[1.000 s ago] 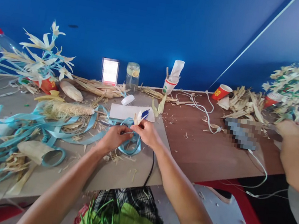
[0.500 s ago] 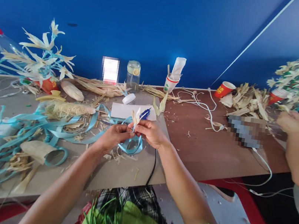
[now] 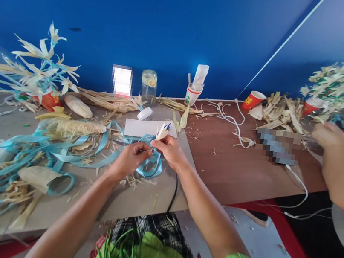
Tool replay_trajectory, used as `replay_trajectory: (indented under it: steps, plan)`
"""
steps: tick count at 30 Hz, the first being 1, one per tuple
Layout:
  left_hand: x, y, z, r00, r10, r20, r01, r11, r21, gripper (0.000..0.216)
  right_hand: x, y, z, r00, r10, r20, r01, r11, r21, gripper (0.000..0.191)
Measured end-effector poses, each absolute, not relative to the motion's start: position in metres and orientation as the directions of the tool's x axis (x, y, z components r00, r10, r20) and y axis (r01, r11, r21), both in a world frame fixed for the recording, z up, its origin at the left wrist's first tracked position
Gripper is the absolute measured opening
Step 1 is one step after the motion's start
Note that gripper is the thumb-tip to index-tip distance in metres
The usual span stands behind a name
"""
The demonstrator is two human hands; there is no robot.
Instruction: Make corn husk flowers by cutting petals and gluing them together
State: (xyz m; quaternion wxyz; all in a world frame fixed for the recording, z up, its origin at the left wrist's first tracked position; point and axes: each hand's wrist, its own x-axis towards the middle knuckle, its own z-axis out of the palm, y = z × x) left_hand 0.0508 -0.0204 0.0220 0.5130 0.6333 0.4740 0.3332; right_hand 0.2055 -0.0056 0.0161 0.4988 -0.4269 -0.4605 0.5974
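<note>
My right hand (image 3: 170, 151) pinches a small pale corn-husk flower (image 3: 161, 131) by its base, above the grey table (image 3: 136, 197). My left hand (image 3: 128, 159) is closed just to the left of it, fingertips pinching the thin stem or light blue ribbon (image 3: 150, 166) under the flower. A loop of that ribbon lies on the table beneath both hands. A white paper sheet (image 3: 141, 127) with a blue pen lies right behind the flower.
A tangle of blue ribbon (image 3: 42, 148), husk scraps and a corn cob (image 3: 72, 126) cover the left. Husk-flower branches (image 3: 39, 66) stand far left. A jar (image 3: 148, 86) and paper cups (image 3: 191, 95) line the wall. Another person's arm (image 3: 338, 162) works at right by a husk pile (image 3: 280, 110).
My hands stay together on the flower and have shifted slightly; the flower tilted to the right. The other person's hand at right moved a little.
</note>
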Motion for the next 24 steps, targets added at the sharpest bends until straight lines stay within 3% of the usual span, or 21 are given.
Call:
replay_trajectory:
  steps: [4, 12, 24]
  plan:
    - [0.05, -0.021, 0.023, 0.303, 0.95, -0.075, 0.251, -0.003, 0.968, 0.023, 0.207, -0.006, 0.018, -0.106, 0.994, -0.026, -0.093, -0.036, -0.995, 0.035]
    - [0.041, -0.017, 0.023, 0.449, 0.848, -0.282, -0.124, 0.372, 0.92, 0.028, 0.214, -0.01, 0.023, -0.336, 0.941, -0.04, -0.208, -0.115, -0.971, 0.035]
    - [0.038, -0.016, 0.024, 0.561, 0.753, -0.344, -0.128, 0.489, 0.863, 0.027, 0.217, -0.01, 0.02, -0.554, 0.832, 0.005, -0.341, -0.222, -0.913, 0.033]
